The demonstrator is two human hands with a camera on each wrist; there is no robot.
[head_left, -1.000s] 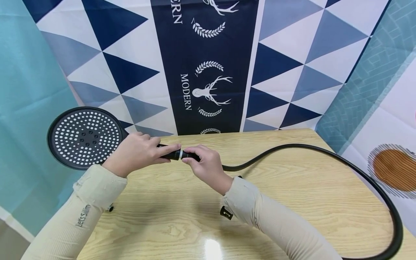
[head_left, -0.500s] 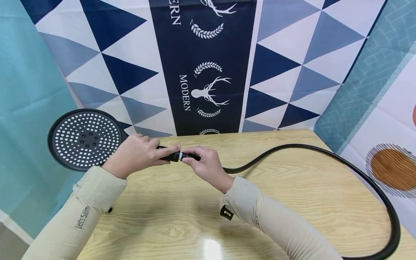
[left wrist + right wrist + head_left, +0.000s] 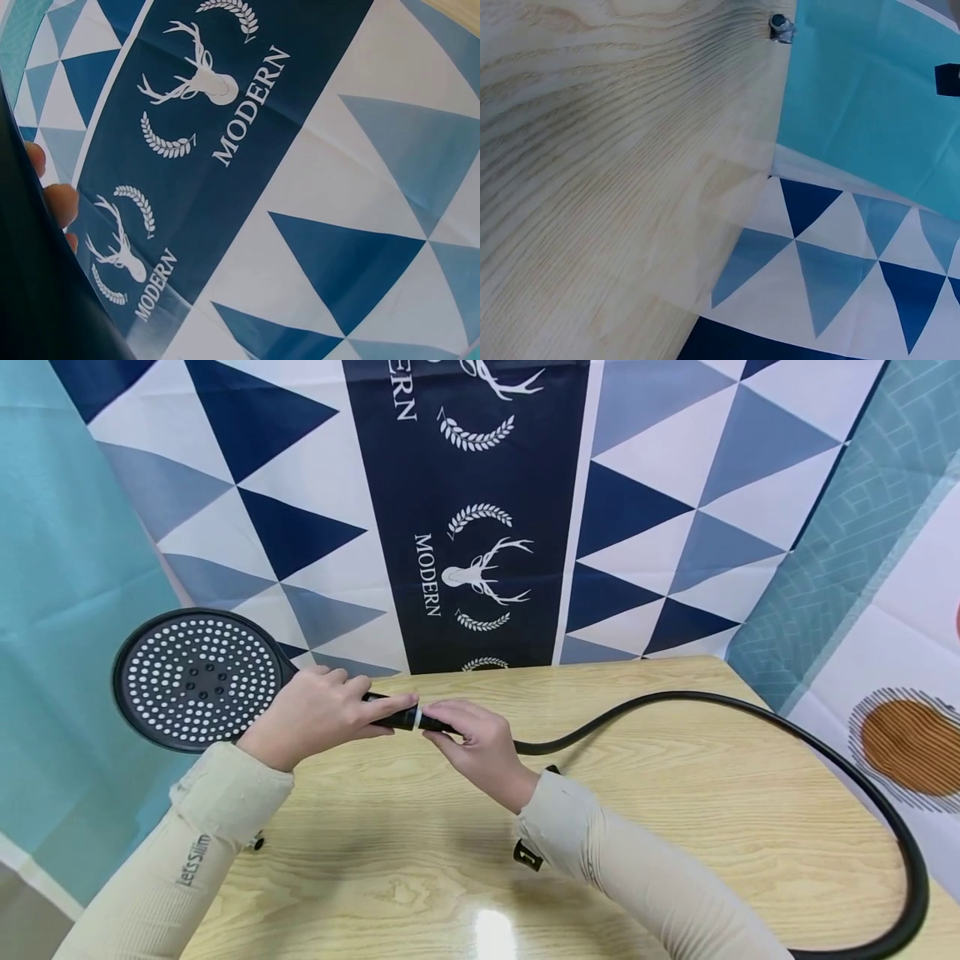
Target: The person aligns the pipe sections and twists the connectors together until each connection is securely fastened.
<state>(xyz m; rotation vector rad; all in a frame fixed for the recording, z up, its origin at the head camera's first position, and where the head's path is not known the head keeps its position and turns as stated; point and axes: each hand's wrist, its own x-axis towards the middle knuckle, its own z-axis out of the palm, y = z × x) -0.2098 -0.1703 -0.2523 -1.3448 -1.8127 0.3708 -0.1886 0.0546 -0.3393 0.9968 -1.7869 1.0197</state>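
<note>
Shower head (image 3: 201,680), black, round and dotted with pale nozzles, faces the head camera at the left, its black tubular handle (image 3: 397,718) running toward the middle, apparently raised above the table. A narrow white ring (image 3: 417,718) marks where the handle meets the slim black hose end (image 3: 435,723); whether they are screwed together or merely butted, I cannot tell.

The left hand (image 3: 318,718) is curled round the handle, index finger laid along it almost to the ring, presumably to steady the broad disc and hold the handle in line. The right hand (image 3: 480,743) pinches the hose end between thumb and forefinger, close to the ring, likely for finer control at the joint; its other fingers are hidden. The left wrist view shows a few bent fingertips (image 3: 61,204) at a dark, blurred form; the right wrist view shows neither hand.

Beyond, the smooth black flexible hose (image 3: 917,893) sweeps in a wide loop along the right edge of the pale wood-grain table (image 3: 390,893), its slack perhaps sparing the joint from pull. A small metallic fitting (image 3: 781,28) sits at the table's edge. Behind hangs a blue-and-white triangle-patterned cloth (image 3: 652,493), with turquoise cloth (image 3: 60,610) at the left.
</note>
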